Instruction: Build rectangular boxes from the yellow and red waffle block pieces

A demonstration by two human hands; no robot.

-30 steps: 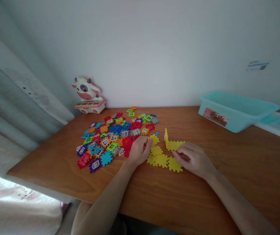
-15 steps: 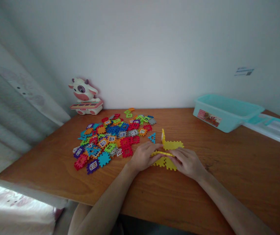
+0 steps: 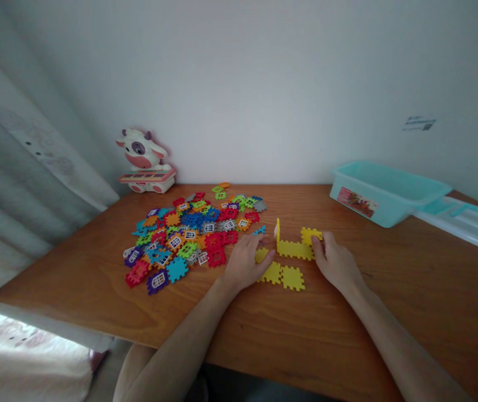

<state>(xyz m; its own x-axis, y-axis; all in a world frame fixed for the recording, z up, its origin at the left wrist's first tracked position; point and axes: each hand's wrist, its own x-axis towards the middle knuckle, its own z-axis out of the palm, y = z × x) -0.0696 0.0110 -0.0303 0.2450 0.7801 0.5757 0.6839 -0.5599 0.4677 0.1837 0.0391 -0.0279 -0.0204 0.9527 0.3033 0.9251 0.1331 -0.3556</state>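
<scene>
Right hand (image 3: 334,259): one, grip pinched between thumb and fingers on a yellow square (image 3: 310,235) with notched edges. This square was at the right end of a yellow strip (image 3: 295,250); whether the two had been joined could not be told.

Left hand (image 3: 245,259): one, thumb spread from the fingers, lowered over the nearer yellow tiles (image 3: 272,272); whether its grip held any of them could not be told, the hand hiding part of the group.

Yellow upright piece (image 3: 278,237): one, stood on edge at the left end of the strip, a white part showing on its left face.

Yellow front square (image 3: 293,278): one, lay flat just right of the nearer tiles, in front of the strip.

Blue triangle (image 3: 259,229): one, lay just beyond the left hand, partly covered by it.

Pile of mixed tiles (image 3: 197,223): red, blue, orange, green, purple and grey, several with white window frames, spread left of the left hand.

Cow toy (image 3: 141,151): one, with a keyboard, sat at the back left of the table (image 3: 347,335).

Teal box (image 3: 389,184): one, with a picture label, stood at the back right.
</scene>
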